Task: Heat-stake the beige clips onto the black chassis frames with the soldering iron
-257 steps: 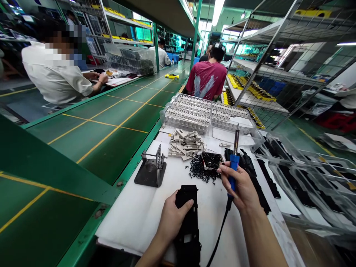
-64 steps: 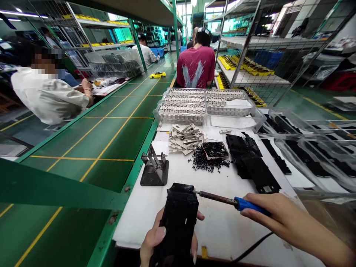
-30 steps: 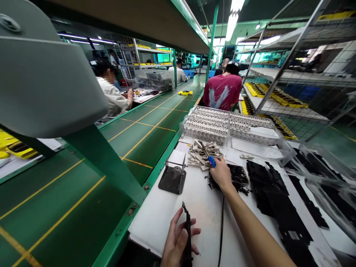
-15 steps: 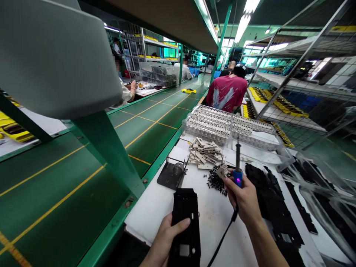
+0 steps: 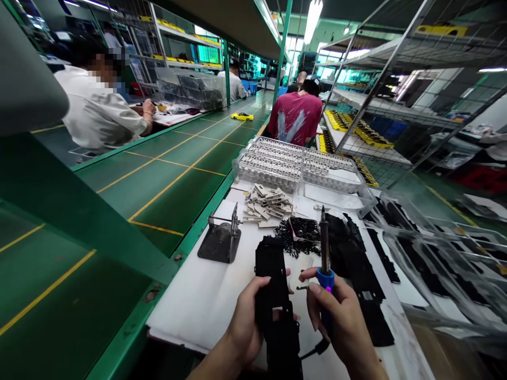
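My left hand (image 5: 251, 311) is wrapped round a long black plastic plate (image 5: 271, 279), its thumb on the near face. My right hand (image 5: 343, 311) grips the blue handle of a soldering iron (image 5: 325, 253), whose tip points up. Between the right thumb and forefinger is a small part, too blurred to identify. The right fingertips are close beside the plate. Beyond the hands lie a heap of small black parts (image 5: 283, 236) and a pile of light grey plastic pieces (image 5: 267, 203). A dark metal stand (image 5: 219, 237) rests to the left on the white worktop (image 5: 190, 295).
Clear trays of grey parts (image 5: 273, 161) stand at the back. More black plates (image 5: 366, 285) lie to the right. A green conveyor (image 5: 166, 184) with a yellow toy car (image 5: 242, 116) runs along the left. People sit at the conveyor, and wire racks stand at the right.
The view has turned right. The black plate is raised and tilted, with more left fingers showing behind it. My right hand has come down and closer to the plate, away from the black parts.
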Demonstrator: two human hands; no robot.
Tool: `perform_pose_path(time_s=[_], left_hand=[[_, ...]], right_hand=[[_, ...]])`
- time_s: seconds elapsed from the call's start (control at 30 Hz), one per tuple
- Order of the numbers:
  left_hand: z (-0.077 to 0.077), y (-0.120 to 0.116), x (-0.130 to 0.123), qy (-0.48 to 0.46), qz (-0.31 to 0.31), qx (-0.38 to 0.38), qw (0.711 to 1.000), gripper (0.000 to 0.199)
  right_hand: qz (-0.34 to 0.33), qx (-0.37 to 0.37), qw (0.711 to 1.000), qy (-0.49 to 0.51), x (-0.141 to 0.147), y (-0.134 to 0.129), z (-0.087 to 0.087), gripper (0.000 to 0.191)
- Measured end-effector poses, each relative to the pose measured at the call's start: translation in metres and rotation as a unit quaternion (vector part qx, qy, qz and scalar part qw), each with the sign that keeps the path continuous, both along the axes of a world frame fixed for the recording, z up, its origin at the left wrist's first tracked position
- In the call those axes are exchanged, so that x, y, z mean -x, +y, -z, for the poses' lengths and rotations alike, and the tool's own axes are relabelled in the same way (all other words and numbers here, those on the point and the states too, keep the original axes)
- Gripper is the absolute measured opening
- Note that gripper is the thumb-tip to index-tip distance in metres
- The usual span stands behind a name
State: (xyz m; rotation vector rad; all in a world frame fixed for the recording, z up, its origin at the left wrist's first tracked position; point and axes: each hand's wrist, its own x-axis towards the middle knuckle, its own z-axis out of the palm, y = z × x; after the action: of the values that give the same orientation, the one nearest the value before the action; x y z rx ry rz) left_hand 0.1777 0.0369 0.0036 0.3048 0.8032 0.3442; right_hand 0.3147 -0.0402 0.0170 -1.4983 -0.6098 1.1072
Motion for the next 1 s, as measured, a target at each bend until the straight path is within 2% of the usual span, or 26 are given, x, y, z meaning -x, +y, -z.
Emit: perform_pose_path(time_s=[0.2, 0.37, 0.47, 0.67, 0.83, 1.0], left_hand=[[0.000, -0.005, -0.002, 0.001, 0.008, 0.011, 1.000, 0.046], [-0.002, -0.010, -0.003, -0.004, -0.026, -0.045, 0.999, 0.048], [-0.002, -0.014, -0.005, 0.001, -0.028, -0.063, 0.998, 0.056], [0.000, -0.023, -0.010, 0.015, 0.024, -0.016, 0.999, 0.075], [0.007, -0.027, -0.011, -0.003, 0.048, -0.031, 0.998, 0.084], [0.010, -0.024, -0.010, 0.043, 0.076, -0.057, 0.995, 0.086]], right_hand=[[0.007, 0.013, 1.000, -0.019, 0.004, -0.003, -0.006, 0.060], [0.114, 0.024, 0.985, -0.126, 0.009, -0.003, -0.009, 0.051], [0.151, 0.053, 0.974, -0.163, 0.008, -0.003, -0.008, 0.053], [0.133, 0.075, 0.970, -0.188, 0.011, 0.008, -0.013, 0.050], [0.118, 0.089, 0.975, -0.164, 0.014, 0.013, -0.014, 0.047], [0.120, 0.073, 0.984, -0.105, 0.011, 0.013, -0.013, 0.046]])
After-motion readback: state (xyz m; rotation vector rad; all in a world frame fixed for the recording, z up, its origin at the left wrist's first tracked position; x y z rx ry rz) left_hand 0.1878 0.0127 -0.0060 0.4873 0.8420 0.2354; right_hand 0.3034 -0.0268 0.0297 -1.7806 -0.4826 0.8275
